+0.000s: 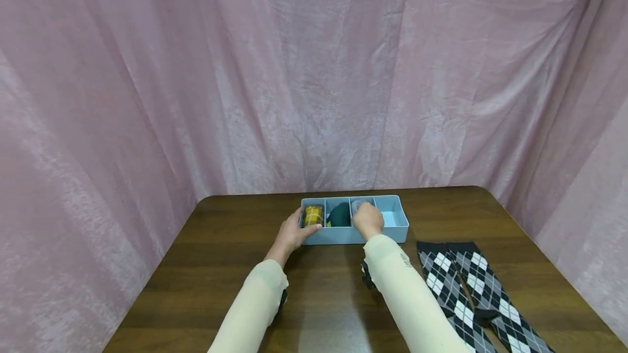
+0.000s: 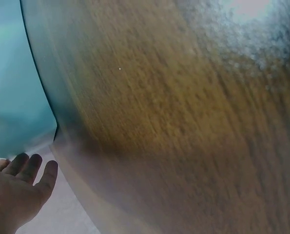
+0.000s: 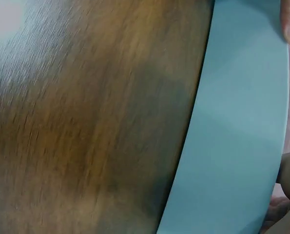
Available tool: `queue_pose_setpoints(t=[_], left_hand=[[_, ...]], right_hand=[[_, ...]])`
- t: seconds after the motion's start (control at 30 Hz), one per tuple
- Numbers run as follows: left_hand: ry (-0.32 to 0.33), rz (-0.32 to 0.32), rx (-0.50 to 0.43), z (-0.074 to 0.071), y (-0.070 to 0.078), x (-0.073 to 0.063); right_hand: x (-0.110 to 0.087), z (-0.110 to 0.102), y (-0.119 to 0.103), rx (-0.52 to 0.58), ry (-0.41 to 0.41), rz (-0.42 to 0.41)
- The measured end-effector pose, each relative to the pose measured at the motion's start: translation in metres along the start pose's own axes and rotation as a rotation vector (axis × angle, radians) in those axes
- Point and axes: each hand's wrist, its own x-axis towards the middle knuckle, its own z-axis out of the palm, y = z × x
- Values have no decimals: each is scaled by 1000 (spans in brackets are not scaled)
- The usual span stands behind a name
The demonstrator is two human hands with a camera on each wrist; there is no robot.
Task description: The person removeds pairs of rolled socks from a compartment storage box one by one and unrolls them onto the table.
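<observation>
Cream left sleeve (image 1: 250,309), cream right sleeve (image 1: 417,304), small dark print (image 1: 406,260) near its cuff (image 1: 376,245), black device (image 1: 367,275) beside each cuff, bare left hand (image 1: 288,237), bare right hand (image 1: 368,220)

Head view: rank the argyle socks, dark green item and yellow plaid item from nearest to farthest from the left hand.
1. Yellow plaid item: leftmost compartment of the blue box, beside the left hand.
2. Dark green item: second compartment from left.
3. Argyle socks: on the table, at right.

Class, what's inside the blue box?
A yellow checked bundle, a dark green bundle and a greyish item; the right hand covers part of that item, so its full shape is hidden.
</observation>
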Motion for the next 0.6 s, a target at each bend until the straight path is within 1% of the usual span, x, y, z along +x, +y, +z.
queue_pose_setpoints(t=[0.1,0.33,0.5,0.6], left_hand=[[1,-6,-3,1,0,-2],[-5,-12,-36,5,2,0],[-15,-7,-35,7,4,0],[-18,-4,-27,7,6,0]], right_hand=[[0,1,3,8,-7,18],[-1,0,11,56,94,-6],[-2,2,15,95,153,-17],[-4,4,17,152,222,-36]])
